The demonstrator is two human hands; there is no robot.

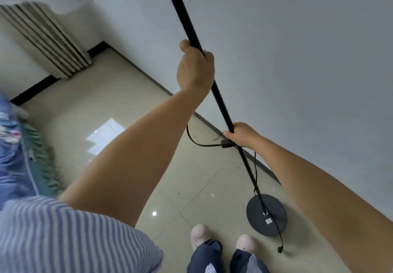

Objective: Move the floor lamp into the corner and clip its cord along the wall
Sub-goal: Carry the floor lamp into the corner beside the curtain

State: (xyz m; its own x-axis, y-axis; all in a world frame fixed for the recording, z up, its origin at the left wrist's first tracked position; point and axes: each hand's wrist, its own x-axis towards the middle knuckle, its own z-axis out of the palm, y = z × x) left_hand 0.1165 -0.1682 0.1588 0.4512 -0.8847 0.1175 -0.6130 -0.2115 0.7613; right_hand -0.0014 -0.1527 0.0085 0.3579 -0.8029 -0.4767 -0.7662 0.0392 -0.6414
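The floor lamp is a thin black pole (pixel 182 13) rising from a round dark base (pixel 274 208) on the tiled floor beside the white wall. My left hand (pixel 195 68) is wrapped around the pole high up. My right hand (pixel 243 134) grips it lower down, above the base. The black cord (pixel 192 138) loops out from an inline switch (pixel 227 144) beside my right hand, and another length runs down over the base and ends on the floor at its near side. The lamp head is out of view.
The room corner (pixel 104 43) lies ahead at upper left, with a striped curtain (pixel 49 41) hanging left of it. A dark baseboard (pixel 263 167) follows the wall. A patterned fabric edge (pixel 25 155) is at left. My feet (pixel 223 243) stand by the base.
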